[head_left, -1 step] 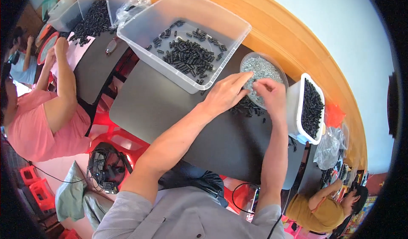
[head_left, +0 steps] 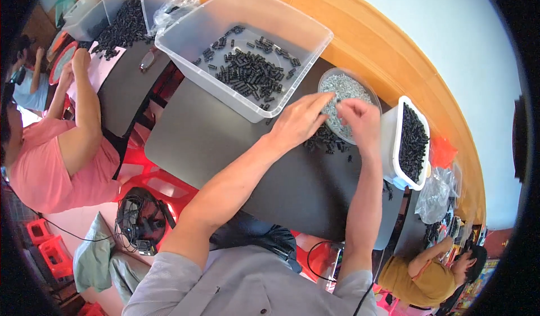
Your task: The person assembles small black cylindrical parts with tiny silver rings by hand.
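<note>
My left hand (head_left: 301, 119) lies low over the dark table (head_left: 225, 147), fingers stretched out toward a round clear bowl (head_left: 344, 88) of small grey metal pieces. A small pile of black cylindrical parts (head_left: 323, 140) lies on the table just under and beside its fingers. My right hand (head_left: 360, 119) hovers at the bowl's near rim with fingers curled together; whether it pinches a piece is too small to tell. A large clear bin (head_left: 281, 21) holding several loose black parts stands behind the left hand. A white tub (head_left: 394, 147) full of black parts sits right of the right hand.
A person in pink (head_left: 50, 164) works at a second table (head_left: 124, 91) on the left, where more black parts (head_left: 121, 26) are heaped. A person in yellow (head_left: 427, 276) sits at lower right. Plastic bags (head_left: 436, 195), red stools (head_left: 163, 186) and cables (head_left: 140, 220) lie around.
</note>
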`<state>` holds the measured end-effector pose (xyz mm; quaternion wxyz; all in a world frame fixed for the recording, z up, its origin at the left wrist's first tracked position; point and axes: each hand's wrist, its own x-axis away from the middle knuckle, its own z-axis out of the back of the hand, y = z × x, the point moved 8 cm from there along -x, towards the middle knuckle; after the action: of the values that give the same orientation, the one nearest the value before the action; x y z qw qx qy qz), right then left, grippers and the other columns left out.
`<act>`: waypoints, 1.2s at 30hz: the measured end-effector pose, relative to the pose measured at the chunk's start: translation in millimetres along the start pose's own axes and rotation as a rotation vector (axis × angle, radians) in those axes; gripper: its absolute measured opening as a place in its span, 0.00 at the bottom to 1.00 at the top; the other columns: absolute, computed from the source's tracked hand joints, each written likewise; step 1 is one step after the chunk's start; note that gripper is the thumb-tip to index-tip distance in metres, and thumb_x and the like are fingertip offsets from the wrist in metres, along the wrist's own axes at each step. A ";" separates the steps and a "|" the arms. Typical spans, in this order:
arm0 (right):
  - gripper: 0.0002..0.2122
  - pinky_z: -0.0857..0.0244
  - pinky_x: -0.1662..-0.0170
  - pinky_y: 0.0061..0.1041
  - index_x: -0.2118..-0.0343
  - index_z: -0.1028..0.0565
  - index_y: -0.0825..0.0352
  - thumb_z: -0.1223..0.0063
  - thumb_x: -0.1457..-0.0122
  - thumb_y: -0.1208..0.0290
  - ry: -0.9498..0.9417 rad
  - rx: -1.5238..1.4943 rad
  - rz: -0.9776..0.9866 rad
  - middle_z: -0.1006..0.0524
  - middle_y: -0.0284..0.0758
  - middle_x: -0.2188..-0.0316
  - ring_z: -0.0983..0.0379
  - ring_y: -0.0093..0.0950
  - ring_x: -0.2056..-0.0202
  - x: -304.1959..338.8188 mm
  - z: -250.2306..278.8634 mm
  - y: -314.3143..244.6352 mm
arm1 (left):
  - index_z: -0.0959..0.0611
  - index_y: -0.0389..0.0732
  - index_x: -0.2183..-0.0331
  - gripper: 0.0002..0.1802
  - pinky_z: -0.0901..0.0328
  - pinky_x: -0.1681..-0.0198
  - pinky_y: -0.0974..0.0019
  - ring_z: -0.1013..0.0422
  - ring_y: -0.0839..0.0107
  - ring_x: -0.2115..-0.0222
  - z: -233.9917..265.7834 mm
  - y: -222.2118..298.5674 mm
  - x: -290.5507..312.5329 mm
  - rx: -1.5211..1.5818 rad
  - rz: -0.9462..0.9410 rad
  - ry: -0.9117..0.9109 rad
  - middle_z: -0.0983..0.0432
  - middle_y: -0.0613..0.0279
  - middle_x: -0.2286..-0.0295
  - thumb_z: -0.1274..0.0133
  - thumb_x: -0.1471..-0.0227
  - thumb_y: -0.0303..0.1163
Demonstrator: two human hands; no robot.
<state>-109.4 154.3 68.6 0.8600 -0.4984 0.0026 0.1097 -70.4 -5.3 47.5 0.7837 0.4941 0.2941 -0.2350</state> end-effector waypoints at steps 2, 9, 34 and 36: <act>0.09 0.32 0.71 0.19 0.63 0.18 0.72 0.40 0.42 0.72 -0.058 0.048 0.069 0.19 0.33 0.75 0.25 0.18 0.75 -13.4 -6.0 -31.2 | 0.23 0.37 0.50 0.25 0.29 0.52 0.55 0.25 0.49 0.55 5.2 -3.9 0.4 -0.071 -0.045 0.070 0.23 0.47 0.56 0.38 0.52 0.22; 0.11 0.27 0.60 0.22 0.59 0.19 0.72 0.39 0.44 0.74 0.143 -0.048 0.258 0.16 0.39 0.69 0.19 0.23 0.65 -15.6 -4.2 -97.1 | 0.19 0.41 0.54 0.18 0.29 0.52 0.57 0.25 0.55 0.54 8.9 -21.3 -2.0 -0.145 0.022 0.031 0.22 0.55 0.55 0.41 0.48 0.24; 0.09 0.28 0.65 0.34 0.62 0.21 0.71 0.39 0.47 0.79 0.086 0.483 -0.091 0.19 0.43 0.70 0.20 0.37 0.70 90.3 32.3 51.8 | 0.15 0.38 0.60 0.11 0.27 0.56 0.62 0.22 0.59 0.60 5.3 -7.2 -1.3 -0.094 -0.018 0.078 0.19 0.55 0.61 0.40 0.49 0.22; 0.08 0.28 0.66 0.31 0.62 0.21 0.71 0.40 0.46 0.80 0.129 0.382 -0.073 0.18 0.41 0.71 0.20 0.33 0.71 85.6 35.5 42.1 | 0.15 0.38 0.59 0.12 0.27 0.56 0.63 0.21 0.62 0.61 6.2 -7.1 -3.7 -0.017 -0.005 0.055 0.18 0.55 0.62 0.40 0.49 0.22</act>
<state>-37.7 220.9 40.7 0.9403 -0.3321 0.0604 0.0435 -76.4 -13.6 47.7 0.7789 0.4928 0.3190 -0.2208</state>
